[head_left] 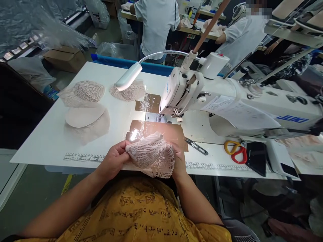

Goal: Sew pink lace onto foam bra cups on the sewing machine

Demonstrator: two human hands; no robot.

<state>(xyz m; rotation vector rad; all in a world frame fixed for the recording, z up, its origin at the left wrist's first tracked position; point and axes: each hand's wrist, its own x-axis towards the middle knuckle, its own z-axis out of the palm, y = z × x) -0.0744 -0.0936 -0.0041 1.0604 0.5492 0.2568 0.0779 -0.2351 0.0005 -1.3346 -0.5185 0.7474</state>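
Left hand (114,160) pinches the lacy fabric (152,156), right hand (179,161) seems to grip it too (fingers partly hidden), scissors (244,154) at 3 o'clock from it.

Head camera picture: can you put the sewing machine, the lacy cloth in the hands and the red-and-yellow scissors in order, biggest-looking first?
1. Sewing machine
2. Lacy cloth
3. Red-and-yellow scissors
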